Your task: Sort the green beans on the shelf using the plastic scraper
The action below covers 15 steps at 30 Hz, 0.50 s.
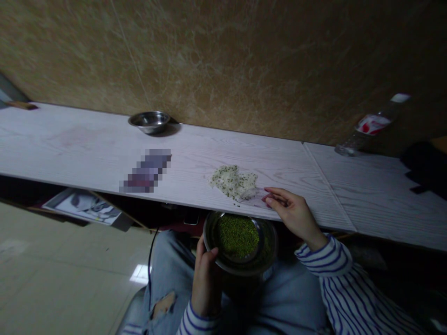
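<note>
My left hand point(206, 274) grips the left rim of a metal bowl point(240, 269), fingers wrapped under it and thumb on the edge. Many small green beans point(239, 235), like mung beans, lie in the bowl, which is over my lap just below the table edge. Between the thumb and fingers of my right hand point(291, 209) is a thin clear plastic piece point(253, 197); its exact kind is hard to make out. Its far end touches the near right side of a pile of white rice grains mixed with green beans point(232, 180) on the table.
Toward the wall stands a shallow metal bowl point(150, 122) at the left. A blurred-out flat object point(148, 172) lies in front of it. On the right, a clear bottle point(372, 125) and dark cloth point(426, 167) rest on the white tabletop point(279, 158). An open drawer point(87, 207) sits below.
</note>
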Motion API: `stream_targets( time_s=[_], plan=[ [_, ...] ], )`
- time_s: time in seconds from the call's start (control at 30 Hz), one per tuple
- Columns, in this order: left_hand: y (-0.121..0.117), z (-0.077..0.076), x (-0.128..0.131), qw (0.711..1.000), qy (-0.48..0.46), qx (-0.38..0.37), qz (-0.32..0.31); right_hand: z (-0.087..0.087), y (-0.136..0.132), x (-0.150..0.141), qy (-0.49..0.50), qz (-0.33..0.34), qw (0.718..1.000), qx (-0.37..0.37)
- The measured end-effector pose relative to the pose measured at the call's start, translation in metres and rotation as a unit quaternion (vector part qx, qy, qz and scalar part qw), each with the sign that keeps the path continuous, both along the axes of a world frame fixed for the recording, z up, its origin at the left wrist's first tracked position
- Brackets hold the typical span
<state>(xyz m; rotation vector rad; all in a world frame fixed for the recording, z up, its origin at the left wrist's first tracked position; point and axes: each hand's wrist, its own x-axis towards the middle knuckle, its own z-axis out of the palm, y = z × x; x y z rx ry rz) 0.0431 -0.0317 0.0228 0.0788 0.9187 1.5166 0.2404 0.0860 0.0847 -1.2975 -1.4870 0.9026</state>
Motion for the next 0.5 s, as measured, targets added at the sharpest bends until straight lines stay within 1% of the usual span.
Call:
stream_targets(
  time_s=[0.13,0.23,0.5],
  plan=[
    [-0.0001,-0.0010,-0.0004,1.000,0.008,-0.001,-0.005,-0.0004,0.0020,-0.0012,-0.013,-0.004,1.000,0.006],
    [0.0001,-0.0029,-0.0014,1.000,0.011,0.007,-0.005,-0.0024,0.0046,-0.0004,-0.006,-0.012,1.000,0.014],
    [-0.0003,-0.0060,-0.0026,1.000,0.006,0.003,-0.011,-0.0041,0.0090,-0.0062,0.006,-0.004,1.000,0.012]
  ],
)
